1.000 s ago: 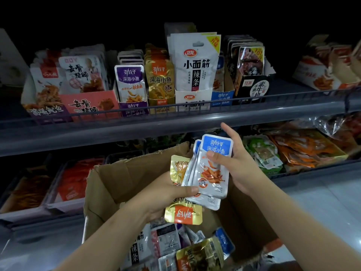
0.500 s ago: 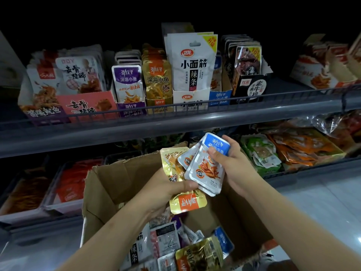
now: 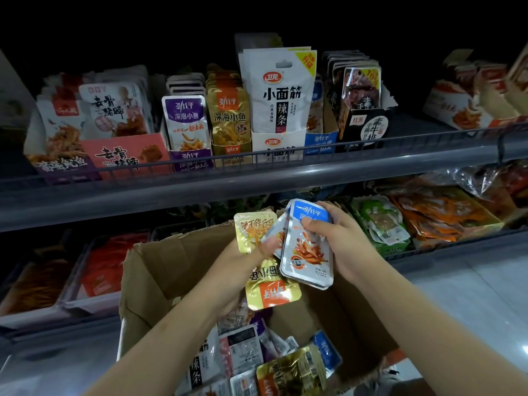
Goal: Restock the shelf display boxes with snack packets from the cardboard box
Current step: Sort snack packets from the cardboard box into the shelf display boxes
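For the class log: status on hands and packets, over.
Left hand grips gold packets. Right hand pinches blue packets. Both above cardboard box. Nothing blocking shelf.

Grey shelf (image 3: 257,187), row of display boxes (image 3: 274,144) of snack packets (image 3: 277,92)

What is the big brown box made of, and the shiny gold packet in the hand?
The brown box looks like cardboard: matte, creased, with a ragged torn edge. The gold packet, held by the left hand, looks like foil-coated plastic film: glossy, crinkled, catching the light. Which exactly, I cannot tell.
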